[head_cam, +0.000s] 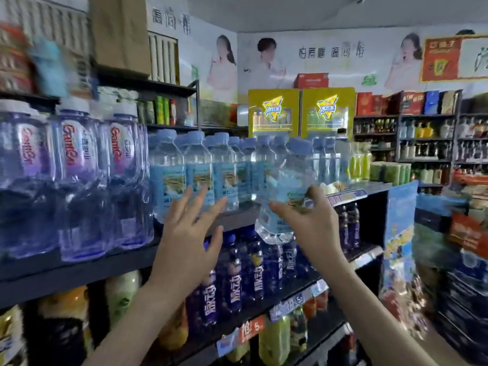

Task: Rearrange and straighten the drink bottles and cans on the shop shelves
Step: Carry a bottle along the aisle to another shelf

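My right hand (306,220) grips a clear water bottle (284,186) with a light-blue cap and label, tilted to the right, out in front of the shelf edge. My left hand (190,220) is raised with fingers spread, close to the row of matching blue-capped water bottles (195,170) standing on the dark upper shelf (232,217); whether it touches them I cannot tell. Large purple-tinted bottles (79,175) stand on the same shelf to the left. On the shelf below stands a row of dark blue drink bottles (237,276).
Yellow and green bottles (274,339) fill the lower shelves behind price tags (250,328). Two yellow display boxes (301,112) stand at the back. A blue poster (398,233) hangs on the shelf end at the right. Further stocked shelves (422,143) line the back wall.
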Available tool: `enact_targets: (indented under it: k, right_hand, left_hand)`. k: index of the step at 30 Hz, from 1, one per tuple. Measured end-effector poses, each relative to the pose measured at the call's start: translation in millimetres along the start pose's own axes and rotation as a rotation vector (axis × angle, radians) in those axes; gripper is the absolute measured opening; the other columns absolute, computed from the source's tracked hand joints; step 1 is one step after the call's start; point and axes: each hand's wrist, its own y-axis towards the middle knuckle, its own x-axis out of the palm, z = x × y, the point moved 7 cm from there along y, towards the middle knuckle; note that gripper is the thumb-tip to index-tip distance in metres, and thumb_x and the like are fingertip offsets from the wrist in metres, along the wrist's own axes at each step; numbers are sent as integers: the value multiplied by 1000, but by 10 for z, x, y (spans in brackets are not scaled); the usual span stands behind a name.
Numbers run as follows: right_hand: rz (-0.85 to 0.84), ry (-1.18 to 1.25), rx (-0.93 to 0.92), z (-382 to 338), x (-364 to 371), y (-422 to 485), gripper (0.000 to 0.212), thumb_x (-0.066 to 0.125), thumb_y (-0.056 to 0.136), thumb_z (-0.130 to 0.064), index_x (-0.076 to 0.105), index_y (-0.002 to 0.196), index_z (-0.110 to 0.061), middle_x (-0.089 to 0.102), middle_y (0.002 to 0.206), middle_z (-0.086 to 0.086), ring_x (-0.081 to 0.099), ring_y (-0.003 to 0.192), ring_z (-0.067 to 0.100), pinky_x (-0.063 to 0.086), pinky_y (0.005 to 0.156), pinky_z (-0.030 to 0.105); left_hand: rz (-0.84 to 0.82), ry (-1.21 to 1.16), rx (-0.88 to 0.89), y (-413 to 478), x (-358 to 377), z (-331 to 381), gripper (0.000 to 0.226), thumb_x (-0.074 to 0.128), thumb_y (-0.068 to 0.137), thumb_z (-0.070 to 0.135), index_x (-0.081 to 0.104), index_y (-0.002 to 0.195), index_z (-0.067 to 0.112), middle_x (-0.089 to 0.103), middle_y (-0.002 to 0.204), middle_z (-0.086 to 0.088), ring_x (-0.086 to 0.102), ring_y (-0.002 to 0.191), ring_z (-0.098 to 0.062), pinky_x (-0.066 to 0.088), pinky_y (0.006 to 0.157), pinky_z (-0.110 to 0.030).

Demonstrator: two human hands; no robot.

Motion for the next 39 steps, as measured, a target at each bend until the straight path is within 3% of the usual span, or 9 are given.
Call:
enact_targets:
  k: [3,6,9,12,17,20,27,35,39]
  right_hand:
    - [-41,-1,-42,179,316,427,40,81,75,-34,56,107,-33,63,105,-11,64,94,9,55,77,26]
    - [-69,-72,-55,366,581,725,68,79,74,-45,50,129,-18,58,122,-2,58,110,19,51,91,42]
    - [-86,-90,-71,517,719,908,74,76,76,-48,46,135,-14,55,128,1,54,115,20,48,94,40]
    - [-133,-143,-104,608,816,1035,75,71,80,-47,42,139,-12,49,134,3,50,117,18,42,85,26]
    - [-199,-438,-338,675,986,983,88,51,91,-50,0,153,-15,30,139,6,19,125,14,28,107,30]
    - [-225,-416,-399,787,1086,916,87,48,91,-47,-18,145,-28,28,137,9,26,118,21,36,98,35]
    - [-62,-460,-474,838,1092,911,84,62,88,-32,13,152,-9,43,124,25,28,105,27,44,87,54]
    - [-150,-345,-419,808,999,817,71,62,92,-23,24,150,-5,40,132,19,28,124,29,30,103,45]
    - [-197,-219,-445,670,947,515,58,64,89,-10,39,142,-3,49,125,19,36,116,26,39,96,46]
  left_hand:
    - [59,155,-25,262,187,-109,62,66,89,24,37,143,29,27,154,-9,10,143,-25,15,112,-52]
    - [52,325,-15,507,380,-182,72,67,84,32,34,147,28,17,156,-19,5,144,-36,15,110,-63]
    - [41,493,41,713,554,-250,79,62,79,46,30,149,27,12,156,-23,6,143,-41,7,107,-67]
    - [41,603,68,800,693,-344,84,51,80,60,20,152,28,2,158,-20,2,144,-42,-5,111,-63]
    - [46,677,58,798,765,-434,87,41,78,68,18,152,28,3,159,-17,-3,144,-38,-7,113,-56]
    - [29,699,58,795,754,-436,86,39,79,68,18,152,28,6,158,-16,0,144,-39,-6,114,-54]
    - [-10,740,20,800,736,-401,85,43,80,66,20,152,28,9,158,-17,1,144,-39,-5,114,-53]
    - [-53,684,-91,561,673,-265,72,67,85,40,37,146,19,26,154,-18,22,142,-38,18,113,-52]
    - [-146,617,-222,270,491,-137,66,57,92,41,28,149,24,15,158,-13,12,146,-30,2,114,-36]
